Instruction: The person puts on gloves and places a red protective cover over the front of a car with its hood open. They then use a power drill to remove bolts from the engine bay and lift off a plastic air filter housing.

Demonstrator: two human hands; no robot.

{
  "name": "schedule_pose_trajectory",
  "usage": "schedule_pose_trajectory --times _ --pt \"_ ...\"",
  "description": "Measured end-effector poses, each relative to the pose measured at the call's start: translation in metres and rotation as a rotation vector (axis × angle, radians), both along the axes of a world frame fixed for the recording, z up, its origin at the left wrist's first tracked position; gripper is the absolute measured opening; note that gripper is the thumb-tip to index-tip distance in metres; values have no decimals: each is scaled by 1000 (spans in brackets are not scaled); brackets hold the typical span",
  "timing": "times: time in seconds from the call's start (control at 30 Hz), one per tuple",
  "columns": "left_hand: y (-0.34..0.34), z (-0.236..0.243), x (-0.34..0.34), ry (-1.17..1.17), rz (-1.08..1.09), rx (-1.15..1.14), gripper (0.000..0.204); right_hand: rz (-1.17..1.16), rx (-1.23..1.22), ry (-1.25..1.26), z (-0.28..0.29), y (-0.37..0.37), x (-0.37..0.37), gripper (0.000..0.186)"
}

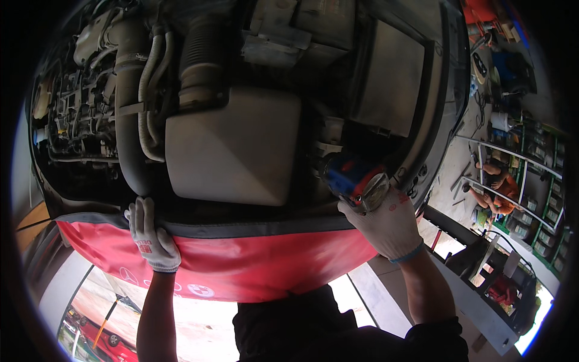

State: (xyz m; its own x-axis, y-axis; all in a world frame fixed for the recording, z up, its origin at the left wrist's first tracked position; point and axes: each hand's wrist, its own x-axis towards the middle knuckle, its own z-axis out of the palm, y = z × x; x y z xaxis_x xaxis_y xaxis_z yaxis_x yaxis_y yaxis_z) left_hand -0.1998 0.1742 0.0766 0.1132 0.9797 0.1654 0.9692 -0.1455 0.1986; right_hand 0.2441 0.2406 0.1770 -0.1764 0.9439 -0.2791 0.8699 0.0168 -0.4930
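My gloved left hand (149, 236) lies on the front edge of a red fender cover (259, 259) with a dark border, its fingers stretched out. My gloved right hand (389, 226) is closed round a blue-and-red tool (350, 176) with a shiny rounded end. That tool points down into a dark gap at the front right of the engine bay. Its far tip is hidden, and its exact kind is hard to make out. Left of the tool sits a large grey plastic box (235, 148), apart from both hands.
Thick hoses (129, 114) and the engine (81, 114) fill the left. A battery-like box (319, 24) and a flat grey panel (392, 78) lie farther back. To the right, a person in orange (506, 193) is beside a metal frame (525, 160) and shelving.
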Motion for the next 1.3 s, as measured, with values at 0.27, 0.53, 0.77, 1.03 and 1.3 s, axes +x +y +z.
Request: schedule_pose_trajectory --times 0.27,0.53,0.77,1.03,1.3 --pt "1 -1 -2 -50 18 -22 66 -40 -159 -160 8 1 -11 35" --pt "1 -3 -4 -49 23 -32 66 -139 -106 -26 5 -2 -9 42" --pt "1 -5 -4 -34 -32 28 60 -3 -90 -78 17 33 -20 30" --pt "1 -2 -6 -65 18 -16 64 91 -184 -311 30 54 -33 44" --pt "1 3 -5 -75 47 -78 63 126 -111 -310 32 50 -33 45"
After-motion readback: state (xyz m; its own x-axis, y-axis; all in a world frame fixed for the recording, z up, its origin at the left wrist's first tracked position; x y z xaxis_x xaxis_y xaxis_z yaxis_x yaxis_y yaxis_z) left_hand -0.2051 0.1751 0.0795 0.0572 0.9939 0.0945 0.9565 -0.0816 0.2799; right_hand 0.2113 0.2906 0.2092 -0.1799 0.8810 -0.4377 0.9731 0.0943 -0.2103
